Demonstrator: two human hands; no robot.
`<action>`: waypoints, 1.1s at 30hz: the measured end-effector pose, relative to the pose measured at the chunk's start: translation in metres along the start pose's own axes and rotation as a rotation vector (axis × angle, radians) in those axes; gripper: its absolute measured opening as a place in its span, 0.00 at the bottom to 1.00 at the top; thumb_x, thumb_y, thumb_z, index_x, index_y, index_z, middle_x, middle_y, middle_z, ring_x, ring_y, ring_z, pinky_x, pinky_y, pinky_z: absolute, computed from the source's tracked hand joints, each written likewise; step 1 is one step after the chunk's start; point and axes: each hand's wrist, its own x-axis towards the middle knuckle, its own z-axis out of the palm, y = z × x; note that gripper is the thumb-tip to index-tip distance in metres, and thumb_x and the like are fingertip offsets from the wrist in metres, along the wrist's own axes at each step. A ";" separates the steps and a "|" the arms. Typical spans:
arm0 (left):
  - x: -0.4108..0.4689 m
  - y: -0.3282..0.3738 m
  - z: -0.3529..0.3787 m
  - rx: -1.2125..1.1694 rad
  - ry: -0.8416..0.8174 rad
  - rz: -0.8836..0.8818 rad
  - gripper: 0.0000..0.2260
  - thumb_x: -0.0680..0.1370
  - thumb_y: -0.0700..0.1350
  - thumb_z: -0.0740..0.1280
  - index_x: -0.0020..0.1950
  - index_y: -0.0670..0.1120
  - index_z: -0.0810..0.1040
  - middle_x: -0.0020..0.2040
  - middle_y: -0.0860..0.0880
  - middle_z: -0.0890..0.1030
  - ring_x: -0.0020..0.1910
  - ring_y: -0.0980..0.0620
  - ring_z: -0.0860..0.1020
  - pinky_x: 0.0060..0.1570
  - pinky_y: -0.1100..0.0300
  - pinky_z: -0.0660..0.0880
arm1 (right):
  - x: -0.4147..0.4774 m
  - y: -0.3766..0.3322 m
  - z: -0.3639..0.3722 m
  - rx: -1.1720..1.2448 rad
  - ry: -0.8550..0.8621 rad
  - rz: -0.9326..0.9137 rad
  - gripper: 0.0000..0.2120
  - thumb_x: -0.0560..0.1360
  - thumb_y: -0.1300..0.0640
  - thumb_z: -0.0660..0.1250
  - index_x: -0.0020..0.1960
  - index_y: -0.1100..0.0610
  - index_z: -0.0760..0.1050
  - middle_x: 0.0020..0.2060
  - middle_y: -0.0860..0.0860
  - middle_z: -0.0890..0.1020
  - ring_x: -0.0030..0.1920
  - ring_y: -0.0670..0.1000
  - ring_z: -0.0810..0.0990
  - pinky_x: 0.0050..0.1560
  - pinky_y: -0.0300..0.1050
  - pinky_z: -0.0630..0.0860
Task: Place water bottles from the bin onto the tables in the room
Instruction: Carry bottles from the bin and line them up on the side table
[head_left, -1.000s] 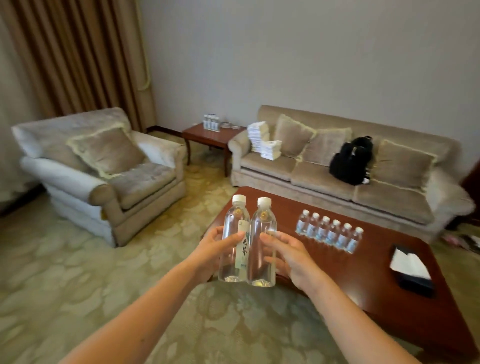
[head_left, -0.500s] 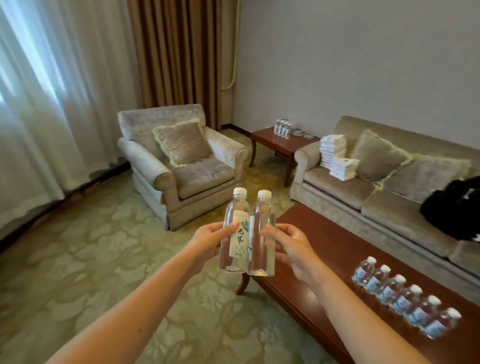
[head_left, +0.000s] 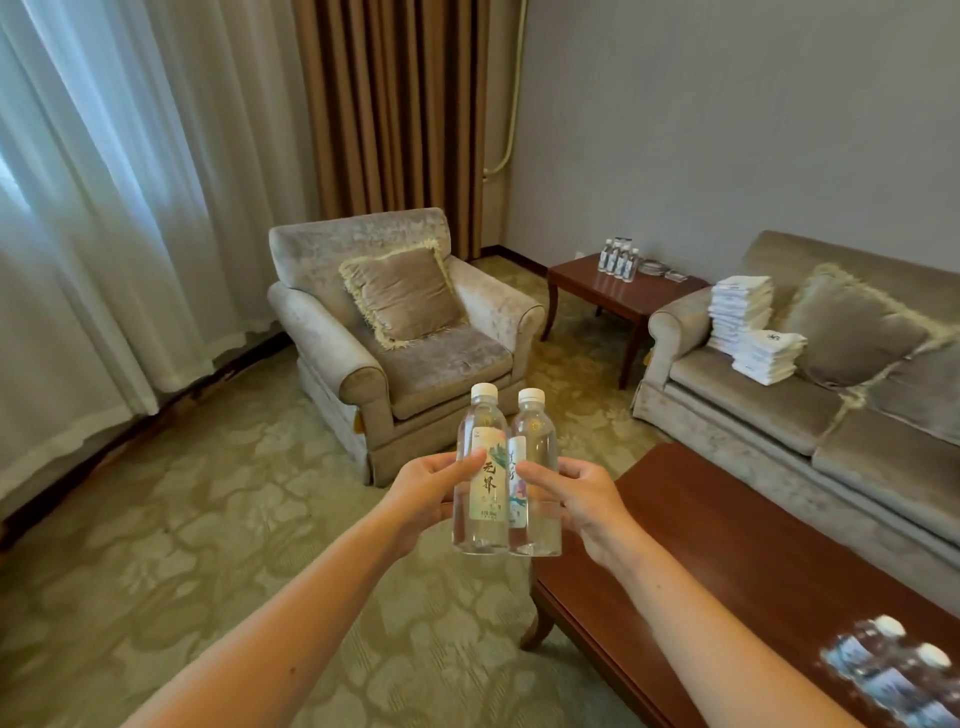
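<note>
left hand (head_left: 431, 493): arm stretched forward, thumb and fingers curled round left bottle (head_left: 485, 499), upright | right bottle (head_left: 535, 441): upright, touching the left one | right hand (head_left: 587, 506): arm stretched forward, gripping right bottle | both bottles held above carpet, beside coffee table (head_left: 727, 545)

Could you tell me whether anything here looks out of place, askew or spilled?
Only the white stacks piled on the sofa seat look misplaced. The two held bottles are upright and capped; nothing spilled.
</note>
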 end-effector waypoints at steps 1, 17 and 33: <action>0.017 0.006 -0.011 0.008 -0.009 0.002 0.15 0.77 0.53 0.68 0.59 0.46 0.82 0.51 0.48 0.86 0.51 0.51 0.85 0.48 0.59 0.80 | 0.016 -0.006 0.008 0.004 0.014 -0.005 0.16 0.68 0.51 0.79 0.53 0.56 0.84 0.46 0.53 0.88 0.50 0.55 0.86 0.56 0.58 0.81; 0.227 0.062 -0.120 -0.058 -0.106 -0.060 0.23 0.71 0.48 0.75 0.64 0.45 0.75 0.54 0.45 0.85 0.53 0.47 0.84 0.54 0.51 0.81 | 0.224 -0.059 0.063 -0.016 0.168 0.050 0.11 0.66 0.57 0.80 0.48 0.51 0.84 0.42 0.47 0.88 0.50 0.50 0.85 0.52 0.48 0.81; 0.512 0.154 -0.122 0.007 -0.079 -0.049 0.18 0.75 0.47 0.72 0.63 0.43 0.79 0.52 0.44 0.86 0.51 0.47 0.85 0.48 0.54 0.82 | 0.514 -0.127 0.006 -0.010 0.160 0.067 0.13 0.69 0.57 0.78 0.52 0.55 0.81 0.43 0.50 0.88 0.47 0.50 0.86 0.55 0.54 0.82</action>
